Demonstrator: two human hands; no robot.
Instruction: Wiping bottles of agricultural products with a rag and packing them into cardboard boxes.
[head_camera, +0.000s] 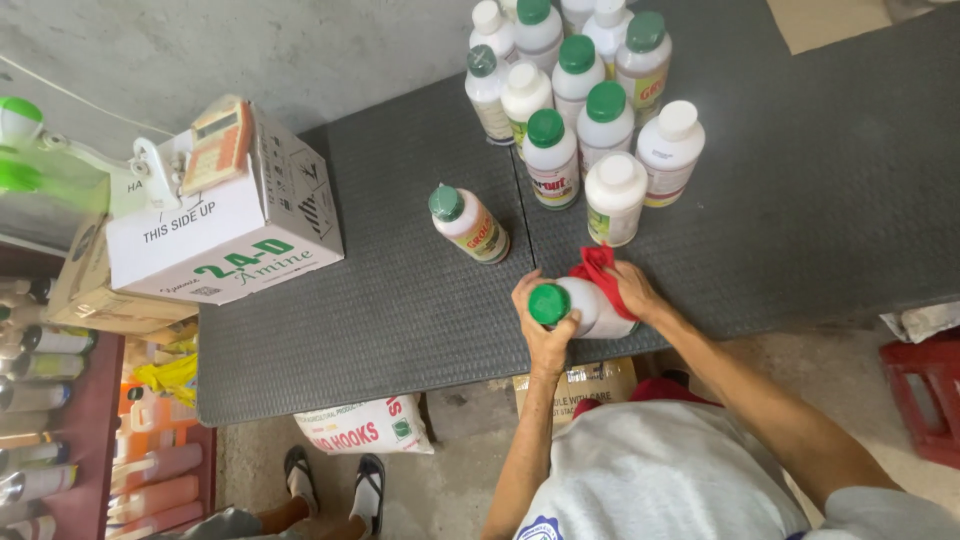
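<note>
My left hand (543, 330) grips a white bottle (590, 306) with a green cap near its neck, holding it tilted at the front edge of the dark grey table (380, 300). On the bottle's side, my right hand (632, 290) presses a red cloth (597, 266). Another white bottle with a green cap (468, 223) stands alone just left of and beyond my hands.
Several white bottles with green or white caps (580, 100) stand grouped at the back of the table. A white cardboard box (225, 225) with a calculator on top sits at the left. Another person's sandalled feet (330, 480) and a white sack (370, 425) are below the table. Shelves of bottles line the left edge.
</note>
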